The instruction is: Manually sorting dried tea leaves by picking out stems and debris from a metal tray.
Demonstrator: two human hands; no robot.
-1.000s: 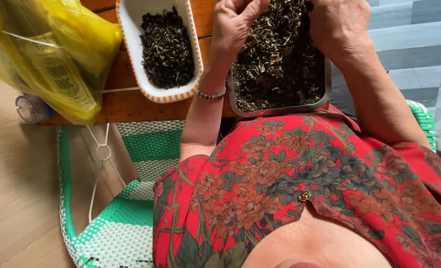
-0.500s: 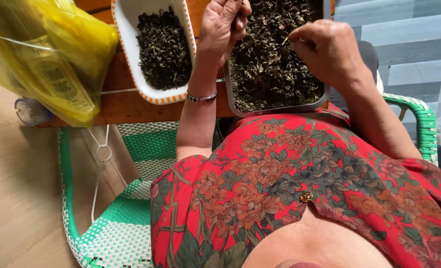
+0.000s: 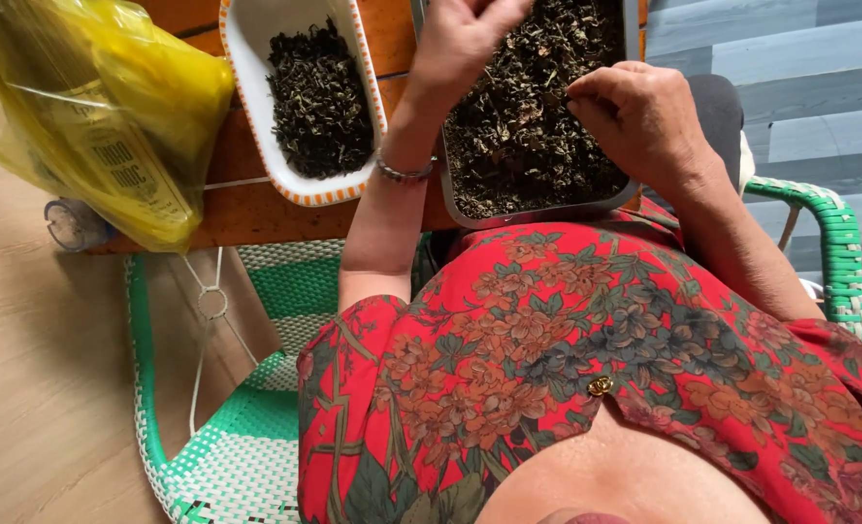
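dried leaves (image 3: 528, 146) are filling the metal tray (image 3: 547, 215), long axis running away from me | my right hand (image 3: 639, 121) is resting over the tray's right side, fingertips pinched together on a leaf bit | my left hand (image 3: 465, 39) is hovering above the tray's far left, fingers curled, grip unclear | white dish (image 3: 300, 189) is lying left of the tray

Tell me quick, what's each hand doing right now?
Left hand: raised over the metal tray of dried leaves; grip unclear.
Right hand: fingertips pinched together above the leaves; contents unclear.
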